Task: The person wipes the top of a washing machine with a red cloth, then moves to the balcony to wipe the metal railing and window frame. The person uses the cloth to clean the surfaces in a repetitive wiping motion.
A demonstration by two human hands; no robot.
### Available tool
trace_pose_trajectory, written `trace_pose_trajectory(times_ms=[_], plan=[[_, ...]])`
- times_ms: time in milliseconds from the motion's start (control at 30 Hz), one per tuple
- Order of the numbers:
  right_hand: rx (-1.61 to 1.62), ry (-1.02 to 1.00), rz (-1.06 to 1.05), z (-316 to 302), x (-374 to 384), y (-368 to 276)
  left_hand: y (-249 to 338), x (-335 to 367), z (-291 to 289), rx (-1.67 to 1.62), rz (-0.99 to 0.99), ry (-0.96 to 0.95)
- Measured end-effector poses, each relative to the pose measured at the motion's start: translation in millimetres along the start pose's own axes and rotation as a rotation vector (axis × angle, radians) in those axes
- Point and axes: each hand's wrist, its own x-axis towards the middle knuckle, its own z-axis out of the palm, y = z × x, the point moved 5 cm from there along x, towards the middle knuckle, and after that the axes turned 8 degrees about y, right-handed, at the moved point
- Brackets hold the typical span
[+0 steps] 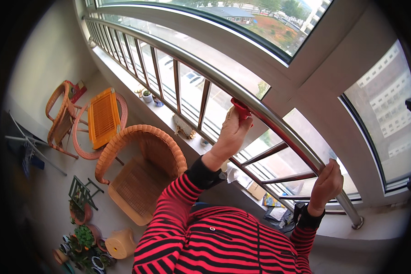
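My left hand is closed on a bunched red cloth, which presses against the shiny metal handrail in front of the window. Farther right, my right hand has its fingers wrapped round the same rail, close to where it bends down to its floor-flange end. Brown-edged upright bars run below the rail. Both my sleeves are red and black striped with black cuffs.
A windowsill ledge holds a small potted plant, a pale block and bags. At left stand a wicker armchair, an orange basket-like tray, another wicker chair, potted plants and a tan stool.
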Motion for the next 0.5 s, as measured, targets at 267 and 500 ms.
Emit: trace_pose_trajectory(times_ms=[267, 500], plan=[[-0.012, 0.025, -0.026, 3.1, -5.9, 6.7, -25.9, -9.9, -0.5, 0.502, 0.403, 0.173], [-0.046, 0.013, -0.016, 3.3, -7.5, 8.5, -144.8, -61.0, -53.7, 0.592, 0.245, 0.161]])
